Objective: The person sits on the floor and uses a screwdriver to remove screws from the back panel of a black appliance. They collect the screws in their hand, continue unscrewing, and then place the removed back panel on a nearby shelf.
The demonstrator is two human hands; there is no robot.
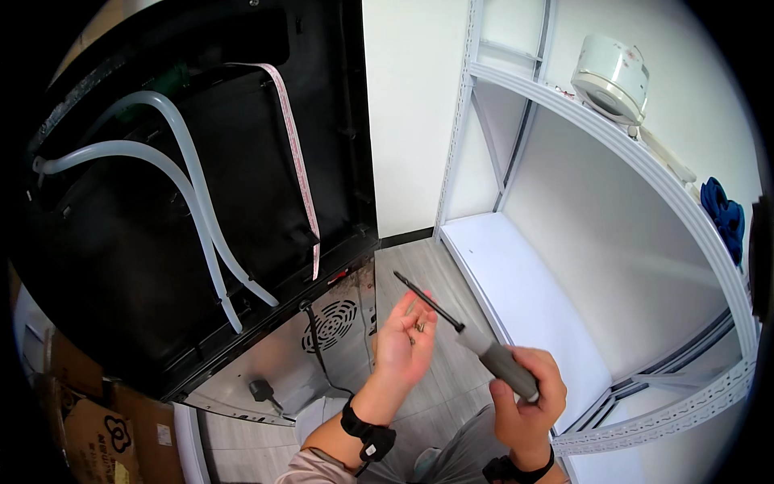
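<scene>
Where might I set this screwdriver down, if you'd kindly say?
The lower white shelf looks bare up to its white backing; so does the floor beyond the left hand, between shelf and vented metal panel. The upper shelf is crowded: floral white pot, blue cloth.

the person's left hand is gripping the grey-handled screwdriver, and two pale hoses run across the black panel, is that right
Wrong hand: the head view shows the right hand gripping the grey-handled screwdriver. Two pale hoses do run across the black panel.

left hand (pixel 403 347): palm showing, fingers curled | right hand (pixel 528 403): nearer the torso, clenched in grip
</scene>
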